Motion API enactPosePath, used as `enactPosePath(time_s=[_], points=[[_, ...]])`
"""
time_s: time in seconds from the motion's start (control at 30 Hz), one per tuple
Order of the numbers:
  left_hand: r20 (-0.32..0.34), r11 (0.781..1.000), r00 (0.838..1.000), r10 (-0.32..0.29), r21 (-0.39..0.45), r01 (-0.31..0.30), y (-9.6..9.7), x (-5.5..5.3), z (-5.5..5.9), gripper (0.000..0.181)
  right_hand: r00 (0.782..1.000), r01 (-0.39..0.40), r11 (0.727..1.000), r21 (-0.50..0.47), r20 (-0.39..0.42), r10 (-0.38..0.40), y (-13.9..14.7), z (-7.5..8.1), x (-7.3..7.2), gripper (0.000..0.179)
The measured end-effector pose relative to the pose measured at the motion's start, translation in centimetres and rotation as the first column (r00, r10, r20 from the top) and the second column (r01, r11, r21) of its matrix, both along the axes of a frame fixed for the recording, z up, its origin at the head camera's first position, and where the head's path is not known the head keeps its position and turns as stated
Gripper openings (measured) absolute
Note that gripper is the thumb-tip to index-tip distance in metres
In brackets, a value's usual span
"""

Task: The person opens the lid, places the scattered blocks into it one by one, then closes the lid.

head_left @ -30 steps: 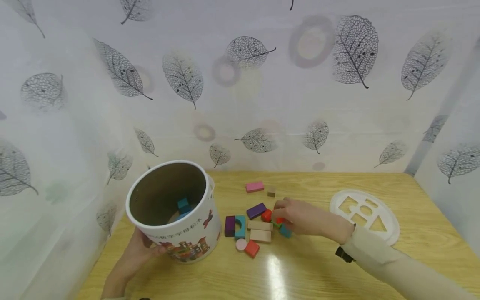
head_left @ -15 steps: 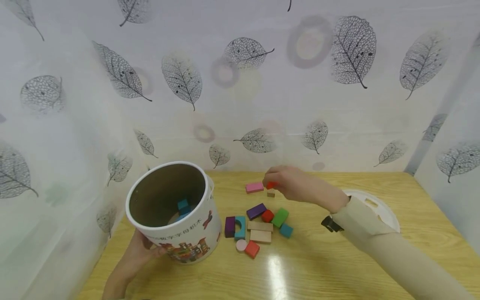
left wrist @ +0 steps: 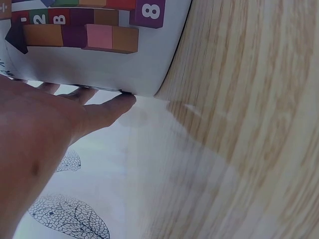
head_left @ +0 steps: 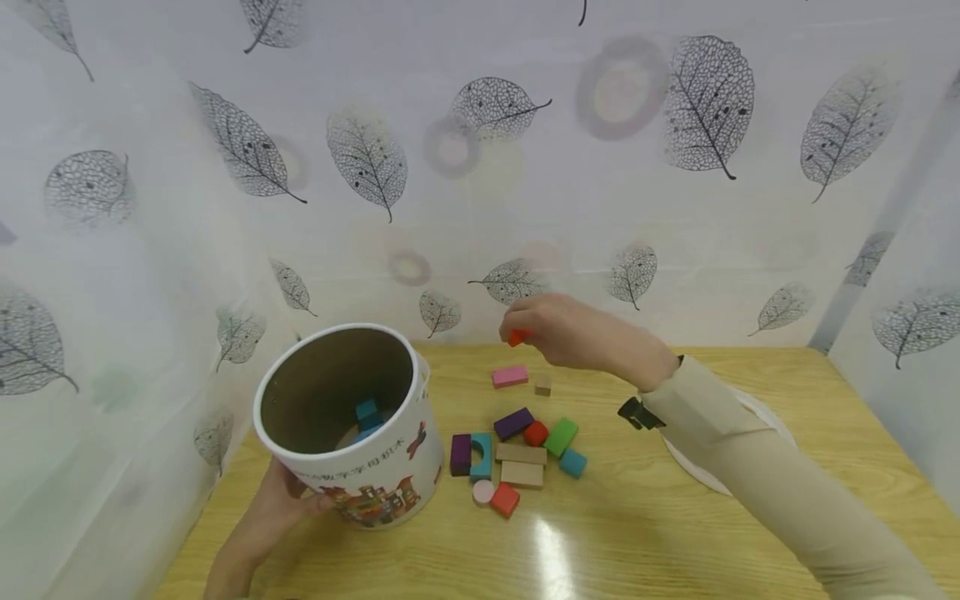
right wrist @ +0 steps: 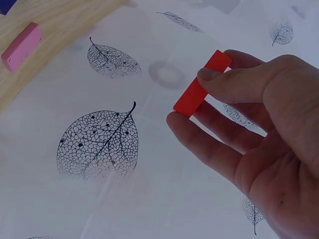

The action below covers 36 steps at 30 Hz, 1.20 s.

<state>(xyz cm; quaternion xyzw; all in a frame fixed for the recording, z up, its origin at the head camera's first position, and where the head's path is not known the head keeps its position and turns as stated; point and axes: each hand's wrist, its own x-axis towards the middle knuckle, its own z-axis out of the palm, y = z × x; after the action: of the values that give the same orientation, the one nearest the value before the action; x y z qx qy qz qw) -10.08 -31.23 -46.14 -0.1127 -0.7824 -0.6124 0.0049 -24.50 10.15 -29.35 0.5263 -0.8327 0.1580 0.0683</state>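
Note:
A white bucket with printed block pictures stands on the table at the left, and a few blue blocks show inside. My left hand holds its lower left side; in the left wrist view the fingers lie against the wall near the base. My right hand is raised above the table's far part and pinches a red rectangular block between thumb and fingers. Below it lie a pink block and a small wooden cube.
Between bucket and right arm lie a purple block, a green block, a blue arch, wooden blocks and several others. A white plate with cut-out shapes is partly hidden by the right sleeve. A leaf-patterned curtain closes off the back.
My right hand has lifted the red block from the pile and carried it up, away from me and slightly left. The left hand and the bucket have stayed in place.

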Motion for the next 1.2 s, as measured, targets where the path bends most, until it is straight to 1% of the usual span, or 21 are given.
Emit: enactPosePath(time_s=[0.07, 0.17, 0.33, 0.47, 0.53, 0.6, 0.73, 0.9, 1.1, 1.2], points=[[0.004, 1.0, 1.0, -0.002, -0.005, 0.002, 0.0, 0.0, 0.0, 0.098, 1.0, 0.017, 1.0, 0.012, 0.019, -0.017, 0.0, 0.2, 0.1, 0.021], [0.009, 1.0, 1.0, 0.0, -0.01, 0.0, 0.0, -0.1, -0.1, 0.099, 0.999, 0.016, 1.0, 0.018, 0.032, -0.016, 0.0, 0.2, 0.1, 0.022], [0.01, 1.0, 1.0, 0.003, -0.007, -0.003, 0.0, -0.2, -0.2, 0.098, 1.0, -0.005, 1.0, 0.005, 0.013, 0.005, -0.3, 0.2, -0.2, 0.024], [0.002, 1.0, 1.0, -0.005, 0.001, 0.005, 0.0, -0.3, -0.3, 0.097, 1.0, -0.004, 1.0, 0.014, 0.007, 0.004, -1.3, 0.9, -0.1, 0.026], [-0.004, 1.0, 1.0, -0.009, 0.005, 0.009, -0.1, -0.3, -0.4, 0.097, 1.0, -0.005, 1.0, 0.027, 0.007, 0.004, -2.0, 1.2, 0.0, 0.026], [-0.006, 1.0, 1.0, -0.011, 0.002, 0.011, -0.1, -0.3, -0.3, 0.098, 0.999, -0.007, 0.999, 0.038, 0.033, 0.006, -3.0, 1.6, 0.2, 0.026], [0.0, 1.0, 1.0, -0.015, -0.008, 0.015, -0.2, -0.3, -0.2, 0.098, 0.998, -0.015, 0.998, 0.067, 0.057, 0.011, -5.0, 2.3, 0.4, 0.026], [0.023, 1.0, 1.0, -0.007, 0.0, 0.007, -0.2, -0.3, -0.2, 0.098, 0.998, -0.039, 0.994, 0.103, 0.051, 0.034, -7.9, 3.3, 0.9, 0.027], [0.011, 1.0, 1.0, -0.006, 0.016, 0.005, -0.1, -0.2, -0.4, 0.096, 0.995, -0.094, 0.976, 0.195, 0.055, 0.085, -11.5, 4.8, 1.6, 0.024], [0.002, 1.0, 1.0, 0.0, 0.023, 0.0, -0.1, -0.1, -0.4, 0.093, 0.992, -0.118, 0.966, 0.231, 0.066, 0.105, -13.0, 5.2, 1.9, 0.028]])
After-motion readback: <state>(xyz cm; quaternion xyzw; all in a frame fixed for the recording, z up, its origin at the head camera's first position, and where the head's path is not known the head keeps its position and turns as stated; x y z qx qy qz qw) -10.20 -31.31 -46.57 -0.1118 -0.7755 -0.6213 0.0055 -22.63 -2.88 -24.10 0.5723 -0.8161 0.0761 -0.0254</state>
